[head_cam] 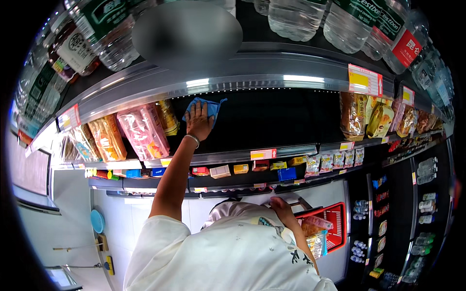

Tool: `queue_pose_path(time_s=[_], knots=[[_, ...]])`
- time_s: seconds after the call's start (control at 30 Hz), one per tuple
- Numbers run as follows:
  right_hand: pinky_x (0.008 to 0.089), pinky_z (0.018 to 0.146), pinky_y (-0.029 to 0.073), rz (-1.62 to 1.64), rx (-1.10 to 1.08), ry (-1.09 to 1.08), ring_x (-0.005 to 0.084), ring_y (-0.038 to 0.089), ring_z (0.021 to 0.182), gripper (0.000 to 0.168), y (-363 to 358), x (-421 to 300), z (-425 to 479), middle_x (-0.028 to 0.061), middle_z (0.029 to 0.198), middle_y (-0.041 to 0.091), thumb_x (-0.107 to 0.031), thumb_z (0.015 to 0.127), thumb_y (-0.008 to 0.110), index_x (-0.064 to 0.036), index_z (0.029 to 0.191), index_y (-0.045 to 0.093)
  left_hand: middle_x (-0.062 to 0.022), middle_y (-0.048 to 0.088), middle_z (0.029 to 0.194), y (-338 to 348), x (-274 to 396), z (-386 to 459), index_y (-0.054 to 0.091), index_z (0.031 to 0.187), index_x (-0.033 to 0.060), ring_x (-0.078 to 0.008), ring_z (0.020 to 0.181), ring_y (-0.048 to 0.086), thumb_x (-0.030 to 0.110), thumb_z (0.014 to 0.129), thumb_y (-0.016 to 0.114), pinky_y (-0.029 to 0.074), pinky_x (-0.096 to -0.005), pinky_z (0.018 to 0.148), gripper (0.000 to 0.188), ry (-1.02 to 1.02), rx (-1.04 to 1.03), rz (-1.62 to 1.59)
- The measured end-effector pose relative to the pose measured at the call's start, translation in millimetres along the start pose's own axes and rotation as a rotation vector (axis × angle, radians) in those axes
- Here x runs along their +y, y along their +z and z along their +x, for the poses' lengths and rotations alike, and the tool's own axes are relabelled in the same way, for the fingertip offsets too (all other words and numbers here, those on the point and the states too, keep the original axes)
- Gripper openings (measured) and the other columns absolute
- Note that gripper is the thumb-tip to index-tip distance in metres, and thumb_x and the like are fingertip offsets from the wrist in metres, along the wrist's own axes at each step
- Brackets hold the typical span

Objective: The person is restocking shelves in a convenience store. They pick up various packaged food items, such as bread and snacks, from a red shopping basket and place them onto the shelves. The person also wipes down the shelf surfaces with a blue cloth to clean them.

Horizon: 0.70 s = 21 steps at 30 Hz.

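My left hand (199,122) lies palm down on a blue cloth (217,106), its fingers spread over it, deep on a black shelf (262,127). A bracelet circles that wrist. Just left of the hand stand a yellow bag of bread (167,118) and a large pink bread package (143,131). My right hand (280,205) hangs low beside my body, near the rim of a red shopping basket (344,225), its fingers loosely curled; nothing shows in it. Packaged bread (316,227) lies inside the basket.
Water bottles (295,20) line the shelf above, behind a clear price rail (218,82). More packaged bread (353,116) stands at the right. Small boxes (220,171) fill the shelf below. On the floor at left are a light-blue basin (97,221) and mops (109,265).
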State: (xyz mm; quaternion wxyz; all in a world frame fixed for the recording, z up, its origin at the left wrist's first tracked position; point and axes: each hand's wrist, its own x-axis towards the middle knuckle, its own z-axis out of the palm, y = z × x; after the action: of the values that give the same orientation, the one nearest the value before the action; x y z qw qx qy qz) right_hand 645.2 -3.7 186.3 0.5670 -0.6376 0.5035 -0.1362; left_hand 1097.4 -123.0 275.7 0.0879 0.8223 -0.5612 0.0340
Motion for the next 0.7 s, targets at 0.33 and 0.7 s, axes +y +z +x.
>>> queue_pose_path(time_s=[0.33,0.7], knots=[[0.0327,0.079,0.053,0.039,0.195,0.037,0.0224,0.070,0.088,0.032,0.6,0.7,-14.9,0.0149,0.096,0.071,-0.023,0.093,0.062,-0.002,0.118,0.059,-0.0202,0.017,0.159,12.7,94.2,39.6,0.023,0.151,0.0043,-0.0393,0.146,0.015,0.045,0.098,0.040,0.011,-0.0575,0.116,0.069,0.120,-0.077,0.008],[0.0334,0.083,0.051,0.229,0.401,0.117,0.0236,0.067,0.092,0.033,0.0,-15.4,-51.7,0.0187,0.103,0.069,-0.018,0.093,0.058,0.002,0.120,0.060,-0.0214,0.024,0.155,41.0,274.3,93.8,0.033,0.148,0.0045,-0.0414,0.143,0.020,0.043,0.095,0.046,0.015,-0.0602,0.113,0.067,0.520,-0.118,-0.191]])
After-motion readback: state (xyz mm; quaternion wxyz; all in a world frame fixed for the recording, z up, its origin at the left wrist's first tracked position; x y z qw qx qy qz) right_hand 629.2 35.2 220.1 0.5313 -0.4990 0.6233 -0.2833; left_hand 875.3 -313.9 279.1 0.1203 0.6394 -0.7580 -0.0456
